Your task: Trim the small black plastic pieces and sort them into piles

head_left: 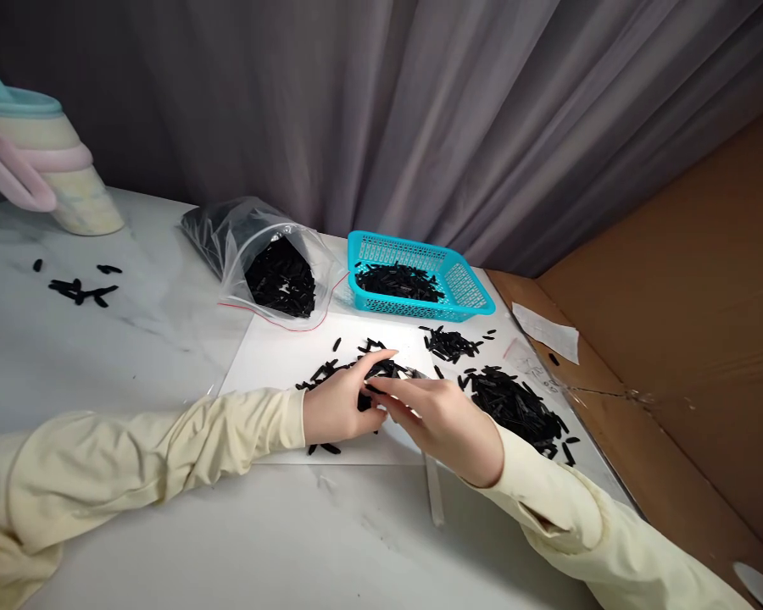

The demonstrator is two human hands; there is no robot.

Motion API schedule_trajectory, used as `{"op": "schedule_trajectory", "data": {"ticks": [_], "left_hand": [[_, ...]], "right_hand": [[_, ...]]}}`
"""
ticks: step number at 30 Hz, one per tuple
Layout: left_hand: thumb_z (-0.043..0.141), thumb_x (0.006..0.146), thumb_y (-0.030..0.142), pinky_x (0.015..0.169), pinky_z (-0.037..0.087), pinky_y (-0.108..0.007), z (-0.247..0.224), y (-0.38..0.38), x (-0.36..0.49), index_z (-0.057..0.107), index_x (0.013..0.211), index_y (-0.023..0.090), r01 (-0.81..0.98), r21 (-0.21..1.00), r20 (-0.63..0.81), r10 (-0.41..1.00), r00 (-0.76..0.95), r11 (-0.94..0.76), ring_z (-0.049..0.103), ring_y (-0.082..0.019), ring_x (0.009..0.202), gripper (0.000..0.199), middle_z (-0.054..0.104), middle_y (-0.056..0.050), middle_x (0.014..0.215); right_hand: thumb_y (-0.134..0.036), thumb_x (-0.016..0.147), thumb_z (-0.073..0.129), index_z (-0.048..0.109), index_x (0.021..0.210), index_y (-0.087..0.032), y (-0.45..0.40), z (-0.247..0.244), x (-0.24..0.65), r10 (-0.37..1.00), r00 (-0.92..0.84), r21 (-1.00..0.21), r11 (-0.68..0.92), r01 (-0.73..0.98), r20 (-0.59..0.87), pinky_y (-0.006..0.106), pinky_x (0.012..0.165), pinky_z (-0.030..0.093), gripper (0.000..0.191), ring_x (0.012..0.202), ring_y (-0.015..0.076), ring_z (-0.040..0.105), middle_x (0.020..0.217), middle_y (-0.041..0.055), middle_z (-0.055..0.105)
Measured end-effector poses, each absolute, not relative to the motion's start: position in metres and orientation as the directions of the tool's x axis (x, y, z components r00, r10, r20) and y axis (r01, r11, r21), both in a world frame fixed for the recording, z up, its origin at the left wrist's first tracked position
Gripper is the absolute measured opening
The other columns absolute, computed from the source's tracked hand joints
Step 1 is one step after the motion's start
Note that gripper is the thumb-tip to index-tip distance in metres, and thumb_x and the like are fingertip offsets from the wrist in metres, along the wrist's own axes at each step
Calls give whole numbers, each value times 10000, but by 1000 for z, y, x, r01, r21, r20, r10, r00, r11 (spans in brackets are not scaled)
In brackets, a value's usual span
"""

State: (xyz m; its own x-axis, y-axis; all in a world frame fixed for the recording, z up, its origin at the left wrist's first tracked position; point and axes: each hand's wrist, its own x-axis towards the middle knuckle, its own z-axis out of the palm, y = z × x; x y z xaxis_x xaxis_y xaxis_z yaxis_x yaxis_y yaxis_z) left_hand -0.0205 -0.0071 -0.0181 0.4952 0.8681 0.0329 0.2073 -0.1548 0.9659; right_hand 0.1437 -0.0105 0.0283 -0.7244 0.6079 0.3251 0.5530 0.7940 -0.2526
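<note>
My left hand [338, 405] and my right hand [448, 422] meet over a white sheet [254, 364]. Small dark pieces show between their fingertips, and a black elongated piece [374, 389] sits where the two hands come together. Both hands are closed in a pinch there; the fingers hide most of what they hold. Loose black pieces [323, 373] lie on the sheet around and behind my left hand. A pale, narrow stick [433, 496] juts out below my right hand; whether it is held or lies on the table I cannot tell.
A clear zip bag [235, 280] of black pieces lies open beside a turquoise basket [420, 310] holding more. Heaps [515, 407] of them rest on the right. A tumbler [82, 191] stands far left, a cardboard panel [687, 280] rises at right, and a grey curtain [280, 102] hangs behind.
</note>
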Motion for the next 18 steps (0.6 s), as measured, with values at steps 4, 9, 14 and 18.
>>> {"op": "schedule_trajectory", "data": {"ticks": [4, 9, 14, 18], "left_hand": [[574, 724, 233, 617, 413, -251, -11, -9, -20, 367, 1276, 163, 205, 971, -12, 829, 560, -124, 490, -111, 522, 594, 479, 83, 519], [588, 737, 307, 507, 340, -205, -4, -9, -21, 556, 1012, 159, 231, 969, -51, 833, 551, -93, 366, -71, 443, 314, 435, 95, 456], [564, 760, 307, 479, 349, -187, -4, -9, -20, 652, 897, 145, 323, 928, -32, 824, 566, -186, 368, -64, 441, 230, 426, 76, 447], [564, 763, 296, 454, 346, -183, -4, -10, -19, 695, 832, 141, 354, 896, 13, 815, 579, -266, 406, -74, 453, 214, 486, 43, 465]], "right_hand": [[-134, 838, 515, 581, 924, -176, -22, 25, 165, 686, -584, -401, 727, 557, 433, 194, 535, 504, 117, 588, 123, 663, 756, 24, 701], [-156, 785, 597, 619, 816, -191, -34, 14, 183, 798, -433, -570, 602, 560, 418, 193, 543, 540, 51, 572, 128, 672, 735, 4, 704], [-149, 761, 618, 646, 786, -185, -37, 8, 181, 837, -388, -654, 545, 525, 386, 176, 534, 528, 52, 553, 116, 665, 699, -5, 704], [-151, 763, 610, 653, 812, -180, -38, 6, 179, 858, -400, -719, 496, 487, 321, 184, 562, 533, 71, 580, 117, 666, 723, 11, 711]]}}
